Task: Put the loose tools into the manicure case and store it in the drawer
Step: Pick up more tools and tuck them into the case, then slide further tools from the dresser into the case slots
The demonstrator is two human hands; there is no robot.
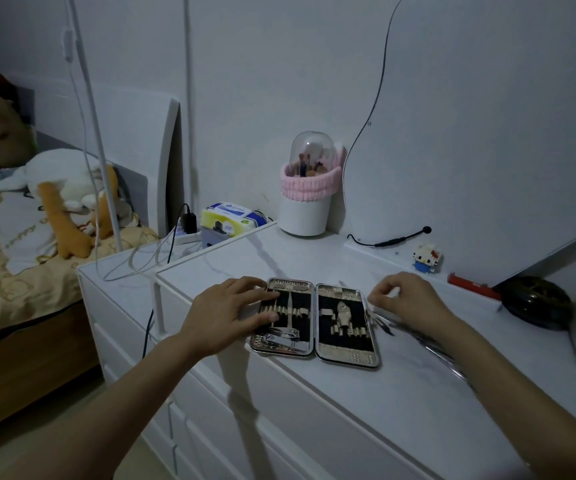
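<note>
The manicure case (347, 348) lies open flat on the white dresser top, showing black lining, a nail clipper (285, 337) in its left half and a small tool (343, 311) in its right half. My left hand (231, 310) rests on the case's left half with fingers spread and nearly straight. My right hand (408, 299) hovers just right of the case with curled fingers over several loose metal tools (428, 341) lying on the top. Whether it pinches one of them is unclear.
A brush holder (305, 202) with a pink band stands at the back. A small toy figure (426, 258), a red lighter-like item (470, 284) and a dark round object (536, 301) sit to the right. Drawer fronts (279, 427) run below the dresser top (401, 393). A bed is on the left.
</note>
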